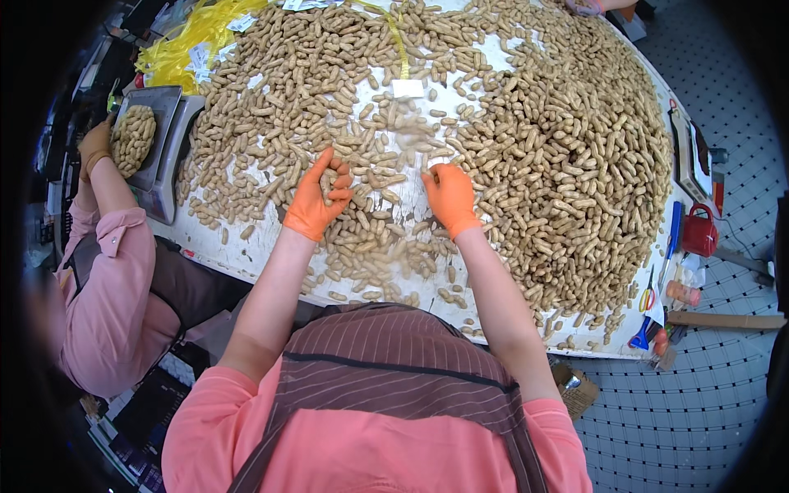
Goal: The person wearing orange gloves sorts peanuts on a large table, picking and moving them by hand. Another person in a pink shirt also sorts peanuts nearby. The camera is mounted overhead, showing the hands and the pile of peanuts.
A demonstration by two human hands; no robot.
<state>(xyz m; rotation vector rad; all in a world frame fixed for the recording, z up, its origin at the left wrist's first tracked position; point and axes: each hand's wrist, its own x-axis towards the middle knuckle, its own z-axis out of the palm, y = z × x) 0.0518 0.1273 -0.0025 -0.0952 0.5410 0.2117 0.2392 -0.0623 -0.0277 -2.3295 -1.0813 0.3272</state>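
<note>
Unshelled peanuts (567, 179) cover much of a white table (407, 191), heaped highest on the right. My left hand (319, 196), in an orange glove, is turned partly palm up, and its curled fingers hold a few peanuts (327, 188). To its right, my right hand (452, 196), gloved the same way, is palm down with bent fingers at the edge of the big heap. Whether anything is in those fingers is hidden. Ahead of the hands, some peanuts (414, 132) are blurred. More blurred ones (394, 271) lie between my forearms.
At left, a co-worker's gloved hand (95, 145) holds a filled net bag (133, 140) on a scale (175, 135). Yellow net bags (185, 49) with labels lie beyond. Scissors (647, 298), a red mug (700, 231) and another device (690, 154) line the right edge. Another person's hand (585, 6) shows at the top.
</note>
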